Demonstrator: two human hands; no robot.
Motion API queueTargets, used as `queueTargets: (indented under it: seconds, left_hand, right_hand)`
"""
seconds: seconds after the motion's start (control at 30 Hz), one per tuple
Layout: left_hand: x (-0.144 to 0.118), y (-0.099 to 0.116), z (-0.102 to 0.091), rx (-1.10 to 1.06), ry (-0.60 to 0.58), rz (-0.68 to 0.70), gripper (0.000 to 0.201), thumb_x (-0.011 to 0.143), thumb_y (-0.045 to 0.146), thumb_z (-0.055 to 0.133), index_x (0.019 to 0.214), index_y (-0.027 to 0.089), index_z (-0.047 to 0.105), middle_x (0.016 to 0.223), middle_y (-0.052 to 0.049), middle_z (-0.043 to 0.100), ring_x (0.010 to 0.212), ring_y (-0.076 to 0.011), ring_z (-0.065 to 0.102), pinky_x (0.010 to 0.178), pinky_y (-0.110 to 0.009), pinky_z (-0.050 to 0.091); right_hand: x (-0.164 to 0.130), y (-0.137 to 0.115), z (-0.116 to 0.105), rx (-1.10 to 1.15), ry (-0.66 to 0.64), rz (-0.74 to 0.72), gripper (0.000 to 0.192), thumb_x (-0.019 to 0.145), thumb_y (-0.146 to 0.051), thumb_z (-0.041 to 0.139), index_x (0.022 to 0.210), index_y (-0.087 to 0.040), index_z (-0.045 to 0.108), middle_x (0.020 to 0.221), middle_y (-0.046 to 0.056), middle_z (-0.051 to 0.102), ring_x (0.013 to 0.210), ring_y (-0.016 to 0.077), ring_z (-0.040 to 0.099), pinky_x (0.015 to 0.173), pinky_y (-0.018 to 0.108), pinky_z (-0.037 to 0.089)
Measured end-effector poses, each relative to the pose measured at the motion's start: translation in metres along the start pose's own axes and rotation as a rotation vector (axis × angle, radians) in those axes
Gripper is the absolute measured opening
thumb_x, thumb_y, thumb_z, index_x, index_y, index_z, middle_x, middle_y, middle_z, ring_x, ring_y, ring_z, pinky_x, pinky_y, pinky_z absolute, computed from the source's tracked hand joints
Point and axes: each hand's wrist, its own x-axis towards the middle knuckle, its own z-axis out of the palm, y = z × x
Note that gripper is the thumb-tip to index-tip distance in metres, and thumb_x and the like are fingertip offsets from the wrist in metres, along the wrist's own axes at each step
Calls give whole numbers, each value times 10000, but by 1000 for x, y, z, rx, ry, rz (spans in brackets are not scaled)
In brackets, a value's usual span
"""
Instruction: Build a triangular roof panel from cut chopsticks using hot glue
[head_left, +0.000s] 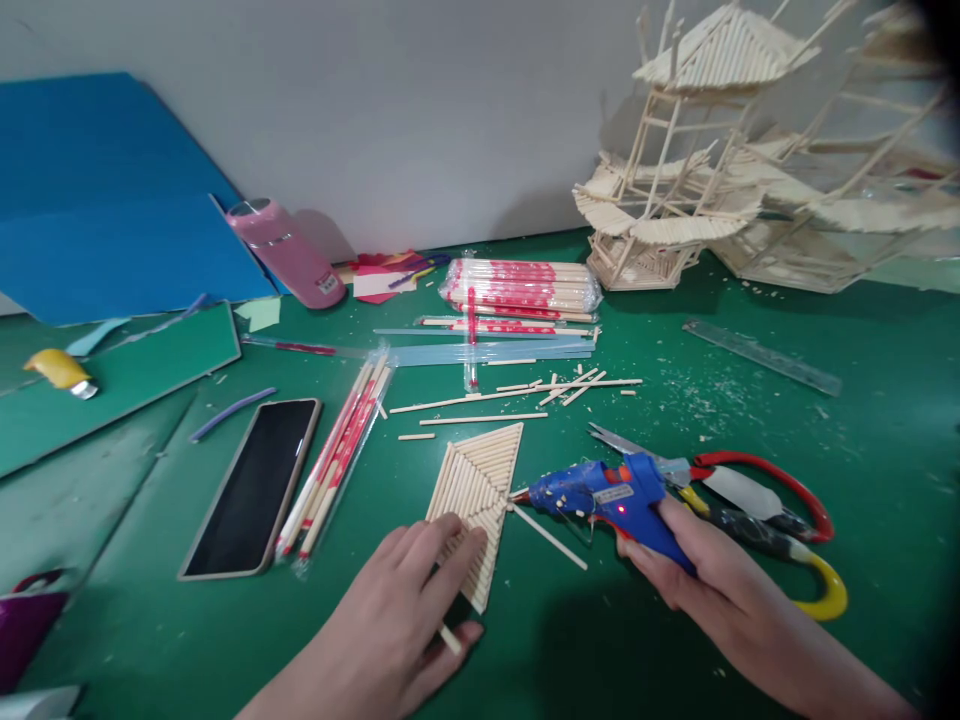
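Note:
My right hand (690,570) grips a blue hot glue gun (600,500). A small red light glows on the gun, and its nozzle reaches the right corner of a flat panel (469,480) made of pale wooden sticks. Bent fingers of my left hand (420,590) rest on the panel's lower left. A short wooden stick (450,638) pokes out between that hand's thumb and fingers; its other end is hidden. One loose stick (551,538) slants away from the corner below the nozzle. Scissors (750,485) and yellow-and-black-handled pliers (772,540) lie behind my right hand.
Loose sticks (484,420), clear glue sticks (491,352) and wrapped stick bundles (521,285) lie beyond the panel. A phone (251,490) is at left, near a pink bottle (289,255). Wooden stick buildings (660,190) stand at back right, with a ruler (761,357) before them.

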Motion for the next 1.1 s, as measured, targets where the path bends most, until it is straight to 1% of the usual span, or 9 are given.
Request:
queueTargets:
  seconds: [0.1, 0.23, 0.33, 0.5, 0.63, 0.73, 0.83, 0.97, 1.1]
  left_hand:
    - [-1, -1, -4, 112, -15, 26, 428, 835, 158, 422, 1261, 126, 387, 1152, -155, 503, 984, -274, 507, 769, -421, 480]
    - [5, -3, -8, 240, -16, 159, 390, 842, 75, 361, 1224, 96, 439, 1135, -175, 540, 958, -276, 531, 729, -414, 477]
    - [8, -6, -8, 280, -39, 263, 348, 849, 81, 382, 1181, 71, 483, 1119, -187, 555, 890, -264, 556, 697, -406, 474]
    - [8, -14, 1, 325, 109, 376, 258, 845, 96, 397, 1026, 77, 579, 1043, -185, 606, 765, -238, 571, 638, -398, 455]
    - [7, -20, 7, 342, 211, 397, 220, 829, 100, 439, 980, 64, 595, 1016, -187, 622, 740, -236, 573, 634, -403, 448]
    - [7, -24, 9, 327, 299, 373, 220, 810, 101, 484, 1000, 46, 581, 994, -187, 630, 726, -227, 579, 643, -407, 456]
    - [8, -25, 7, 264, 456, 299, 215, 797, 95, 500, 998, 62, 569, 933, -167, 648, 713, -216, 589, 624, -378, 469]
    - [9, -18, 0, 120, 637, 115, 257, 780, 70, 497, 1028, 118, 546, 914, -137, 649, 770, -205, 610, 662, -344, 492]
    - [11, -6, -12, -20, 742, -66, 239, 768, 47, 496, 980, 138, 558, 889, -94, 639, 806, -172, 618, 737, -282, 498]
  right_hand:
    - [-1, -1, 1, 26, 24, 13, 494, 826, -542, 405, 1188, -206, 440, 734, 14, 560, 635, 161, 542, 597, 252, 477]
    - [-2, -13, 2, 124, 91, 44, 431, 808, -539, 435, 1109, -235, 489, 745, -2, 575, 606, 147, 533, 584, 247, 458]
    - [-2, -19, 1, 188, 50, 68, 382, 807, -538, 433, 1018, -230, 517, 701, -13, 558, 596, 145, 514, 563, 244, 441]
    - [2, -20, -2, 291, -15, 92, 369, 820, -527, 426, 979, -205, 508, 694, -9, 544, 575, 135, 492, 544, 252, 415]
    - [4, -17, -4, 427, -36, 23, 327, 842, -480, 426, 975, -189, 494, 765, 8, 563, 552, 107, 441, 538, 251, 393]
    - [3, -14, -9, 502, 8, -22, 285, 846, -453, 437, 936, -195, 516, 668, -15, 528, 511, 96, 401, 513, 243, 374]
    - [2, -11, -18, 551, 45, -44, 248, 852, -438, 446, 908, -209, 524, 658, -16, 512, 506, 93, 406, 507, 241, 385]
    - [-2, -12, -24, 562, 56, -88, 205, 858, -418, 450, 908, -228, 511, 678, -11, 523, 503, 96, 426, 494, 239, 405]
    - [-6, -22, -19, 580, 138, -57, 216, 857, -436, 436, 894, -231, 495, 624, -23, 480, 496, 111, 428, 485, 251, 401]
